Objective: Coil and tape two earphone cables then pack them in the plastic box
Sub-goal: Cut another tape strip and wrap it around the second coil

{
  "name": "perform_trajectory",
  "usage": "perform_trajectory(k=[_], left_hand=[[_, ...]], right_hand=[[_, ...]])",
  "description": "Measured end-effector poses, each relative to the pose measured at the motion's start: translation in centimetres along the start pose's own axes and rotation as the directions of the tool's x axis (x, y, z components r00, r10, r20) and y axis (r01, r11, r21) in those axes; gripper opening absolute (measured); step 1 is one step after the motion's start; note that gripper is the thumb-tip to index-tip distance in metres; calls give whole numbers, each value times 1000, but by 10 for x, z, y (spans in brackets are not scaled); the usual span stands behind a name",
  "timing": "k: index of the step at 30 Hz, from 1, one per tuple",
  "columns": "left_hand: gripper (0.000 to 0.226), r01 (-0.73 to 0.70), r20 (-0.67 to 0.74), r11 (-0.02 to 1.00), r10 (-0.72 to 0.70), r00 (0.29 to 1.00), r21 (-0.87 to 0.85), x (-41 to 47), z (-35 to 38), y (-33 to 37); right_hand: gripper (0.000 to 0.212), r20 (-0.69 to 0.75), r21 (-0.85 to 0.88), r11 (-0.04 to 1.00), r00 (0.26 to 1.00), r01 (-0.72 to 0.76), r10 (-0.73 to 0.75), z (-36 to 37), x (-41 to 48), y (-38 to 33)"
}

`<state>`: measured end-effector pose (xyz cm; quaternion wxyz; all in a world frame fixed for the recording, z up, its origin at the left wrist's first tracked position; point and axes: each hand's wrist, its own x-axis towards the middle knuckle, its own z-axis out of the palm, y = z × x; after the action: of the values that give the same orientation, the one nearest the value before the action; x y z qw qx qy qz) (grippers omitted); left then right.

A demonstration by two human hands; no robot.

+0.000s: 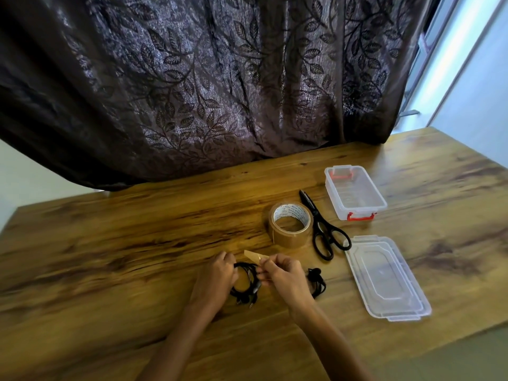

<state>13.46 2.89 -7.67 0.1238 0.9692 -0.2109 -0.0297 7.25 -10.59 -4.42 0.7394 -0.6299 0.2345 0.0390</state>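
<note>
My left hand point(215, 279) grips a coiled black earphone cable point(246, 284) lying on the wooden table point(110, 257). My right hand point(283, 273) pinches a short strip of brown tape point(254, 254) just above that coil. A second black earphone bundle point(317, 281) lies to the right, partly hidden behind my right hand. The clear plastic box point(354, 193) with red latches stands open and empty at the back right. Its clear lid point(384, 276) lies flat in front of it.
A roll of brown packing tape point(290, 224) stands beyond my hands, with black scissors point(321, 226) beside it on the right. A dark leaf-patterned curtain point(206, 78) hangs over the table's far edge. The table's right edge runs close past the lid.
</note>
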Motion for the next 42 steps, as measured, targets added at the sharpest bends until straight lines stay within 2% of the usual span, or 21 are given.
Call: perform_trajectory(k=[3,6,9,12,14,16,19,20,22,24,25,27,29,34,42], left_hand=[[14,89,42,982,-83,996,-164,-2,-11,2],[6,161,122,919,-125,985,-360,-1,-22,6],[5,261,218,756,-159,963,-601,-1,-29,9],[10,288,245,626,-157,957,-724,-3,-38,14],[13,282,247,572,-139,959,-770,-4,-45,19],[14,272,238,526,-134,962,-805,-3,-52,25],[13,259,214,452,-150,965,-853,0,-66,35],[14,252,206,419,-153,967,-872,2,-70,38],[13,236,195,359,-148,970,-903,4,-81,45],[12,212,179,332,-127,976,-919,5,-91,51],[12,200,172,323,-111,979,-925,5,-96,55],[12,186,169,306,-81,982,-934,5,-104,62],[12,180,170,296,-57,984,-938,4,-110,68],[14,153,158,289,-9,987,-945,2,-121,79],[16,157,163,284,-5,987,-946,-1,-128,85]], right_hand=[[14,-16,0,1000,1000,17,-17,-1,1,0],[16,-37,-36,999,999,25,-26,-1,1,2],[17,-21,-25,999,999,32,-33,-2,1,4],[16,-41,24,998,998,56,-55,-3,2,4],[15,-91,20,992,988,124,-122,-5,0,3],[12,-165,-27,967,953,254,-255,-6,-2,-1],[7,-292,-172,866,815,470,-500,-7,-9,-12],[6,-319,-261,805,740,532,-593,-8,-10,-15],[2,-316,-485,616,533,621,-785,-13,-11,-21],[11,-239,-662,398,325,635,-915,-20,-10,-24],[13,-194,-714,307,244,629,-950,-23,-9,-26],[14,-135,-772,189,133,606,-982,-27,-10,-30],[14,-103,-806,127,74,578,-992,-28,-11,-33],[6,-56,-808,59,23,586,-998,-30,-14,-36],[12,-82,-781,149,138,606,-987,-29,-23,-41]])
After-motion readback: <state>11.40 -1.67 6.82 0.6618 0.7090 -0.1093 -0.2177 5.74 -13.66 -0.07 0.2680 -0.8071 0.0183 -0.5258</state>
